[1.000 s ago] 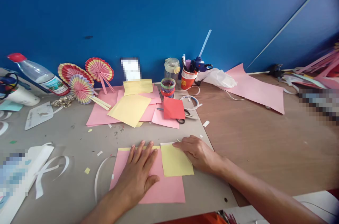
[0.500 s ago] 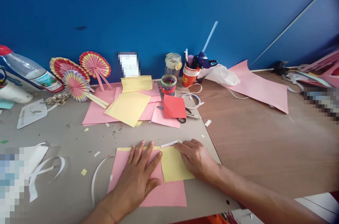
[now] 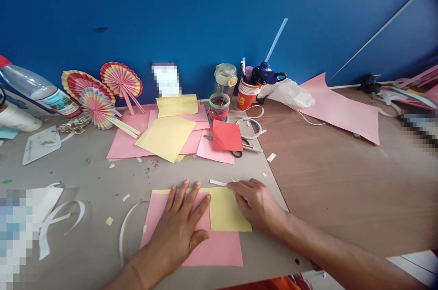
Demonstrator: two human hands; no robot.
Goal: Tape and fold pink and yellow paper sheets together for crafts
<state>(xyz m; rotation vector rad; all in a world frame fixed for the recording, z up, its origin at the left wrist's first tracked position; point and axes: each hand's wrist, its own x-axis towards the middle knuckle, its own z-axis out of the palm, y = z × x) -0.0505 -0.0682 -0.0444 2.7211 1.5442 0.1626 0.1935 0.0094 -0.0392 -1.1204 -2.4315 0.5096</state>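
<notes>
Fingers (image 3: 186, 195) of your left hand (image 3: 179, 233) lie spread, open and flat on the pink sheet (image 3: 219, 249), near centre. Your right hand (image 3: 258, 203) presses loose, open fingers on the yellow sheet (image 3: 224, 214) overlapping the pink one's far right part. Both lie on a grey mat (image 3: 85, 171) on the wooden counter (image 3: 342, 189). Paper fans (image 3: 99, 107) far left, blue wall (image 3: 205, 7) behind.

No words or numbers can be read here. The bottle (image 3: 51, 97) lying at the left has a label with a picture, but its letters are too small. The red cup (image 3: 247, 94) has a yellow mark that is too blurry to make out. The white card (image 3: 41, 144) on the worktop (image 3: 85, 171) has faint grey print, also too small.
</notes>
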